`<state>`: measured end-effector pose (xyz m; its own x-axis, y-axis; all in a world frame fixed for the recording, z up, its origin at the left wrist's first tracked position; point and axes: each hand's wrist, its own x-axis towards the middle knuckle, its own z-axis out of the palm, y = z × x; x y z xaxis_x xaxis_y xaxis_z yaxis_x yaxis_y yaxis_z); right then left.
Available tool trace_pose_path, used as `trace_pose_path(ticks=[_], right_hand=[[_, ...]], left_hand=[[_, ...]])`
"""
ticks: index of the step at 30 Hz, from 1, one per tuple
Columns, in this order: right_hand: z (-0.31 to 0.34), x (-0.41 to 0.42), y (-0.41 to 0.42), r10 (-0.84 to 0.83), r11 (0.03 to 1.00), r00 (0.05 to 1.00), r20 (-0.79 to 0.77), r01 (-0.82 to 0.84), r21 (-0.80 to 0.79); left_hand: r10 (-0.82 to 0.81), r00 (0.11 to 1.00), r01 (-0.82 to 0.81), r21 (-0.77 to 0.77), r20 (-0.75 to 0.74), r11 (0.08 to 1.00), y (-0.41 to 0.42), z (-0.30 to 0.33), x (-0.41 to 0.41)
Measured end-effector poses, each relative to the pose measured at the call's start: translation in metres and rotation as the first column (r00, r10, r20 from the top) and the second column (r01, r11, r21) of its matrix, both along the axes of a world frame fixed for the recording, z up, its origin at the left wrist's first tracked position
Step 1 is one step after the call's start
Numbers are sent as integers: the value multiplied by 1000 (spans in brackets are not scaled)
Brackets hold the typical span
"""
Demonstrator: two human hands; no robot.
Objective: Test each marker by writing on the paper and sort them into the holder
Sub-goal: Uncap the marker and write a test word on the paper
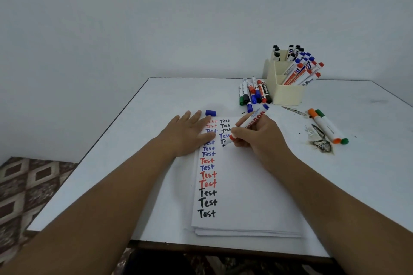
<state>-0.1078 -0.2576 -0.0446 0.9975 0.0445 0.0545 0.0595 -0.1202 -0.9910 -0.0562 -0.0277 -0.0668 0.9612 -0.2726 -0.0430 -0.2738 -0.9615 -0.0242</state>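
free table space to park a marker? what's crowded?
Free: table left of the paper, and the near right corner below the orange and green markers. Crowded: marker pile beside the holder; both hands sit on the paper's top.

Pretty soft, even light here, kinda dim and bluish-grey, no hard shadows anywhere. The white table [138, 140] only picks up faint shading under the forearms. No glare on the paper [245, 196], and the writing reads sharp. Wide-angle lens bends the table edges outward, and the arms balloon toward the near corners. Far markers look a bit soft.
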Motion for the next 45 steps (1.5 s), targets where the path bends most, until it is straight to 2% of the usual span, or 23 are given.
trace_pose_path(ticks=[10,16,19,28,34,41,45], right_hand=[[1,0,3,7,998,1000,-14,-7,-67],[3,-3,1,9,1000,1000,8,-9,-26],[3,-3,3,16,997,1000,3,-15,-72],[0,-3,0,-24,998,999,29,25,-52],[-2,0,1,-40,990,999,26,44,-133],[-3,1,0,-28,991,999,23,31,-132],[-6,4,-2,-81,984,996,37,86,-156]], left_hand=[[14,1000,-14,-7,-3,1000,-2,1,-1],[22,1000,-22,-14,-11,1000,-2,2,-2],[22,1000,-22,-17,-9,1000,-2,2,-3],[19,1000,-19,-29,-16,999,-2,3,-4],[22,1000,-23,-19,-18,1000,-2,3,-4],[9,1000,-10,-11,-8,1000,0,1,0],[15,1000,-15,-16,-11,1000,1,0,0]])
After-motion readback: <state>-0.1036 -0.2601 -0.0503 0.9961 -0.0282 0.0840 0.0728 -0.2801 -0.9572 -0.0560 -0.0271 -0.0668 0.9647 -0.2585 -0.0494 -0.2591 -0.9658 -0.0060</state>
